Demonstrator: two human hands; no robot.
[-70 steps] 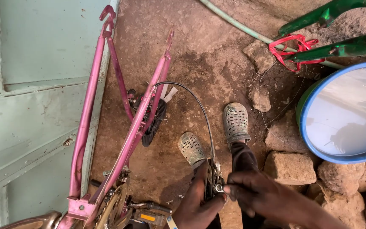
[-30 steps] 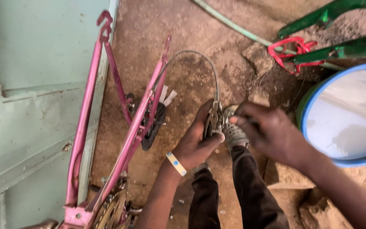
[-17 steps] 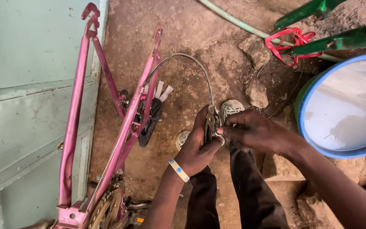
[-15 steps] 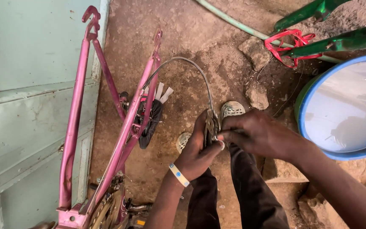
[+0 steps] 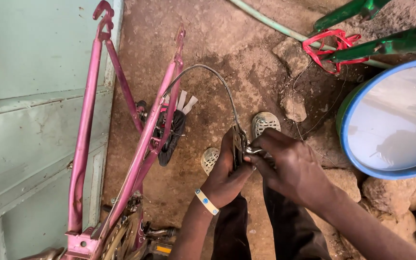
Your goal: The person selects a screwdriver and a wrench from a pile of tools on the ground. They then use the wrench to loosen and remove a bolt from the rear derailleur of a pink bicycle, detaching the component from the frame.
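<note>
Head view, one frame. Left hand point(image 5: 227, 175): grip closed around a small metal brake part point(image 5: 240, 142), held upright just below frame centre; a pale wristband point(image 5: 206, 201) with blue dots sits on the wrist. Right hand point(image 5: 292, 168): fingers pinched on the same part from the 3 o'clock side, touching the left hand's fingertips. Grey cable point(image 5: 213, 79): arcs from the part up toward 11 o'clock and meets the pink bicycle frame point(image 5: 136, 159), which stands inverted against a pale green door point(image 5: 30, 96) at 9 o'clock. Two pale perforated shoes point(image 5: 265, 123) rest on the dirt floor point(image 5: 217, 38) directly beyond the hands. Blue-rimmed basin point(image 5: 391, 120): at 3 o'clock, on stones. Green frame tubes point(image 5: 386, 43) with red strapping point(image 5: 331, 43): at 1 o'clock, well apart from the hands.
</note>
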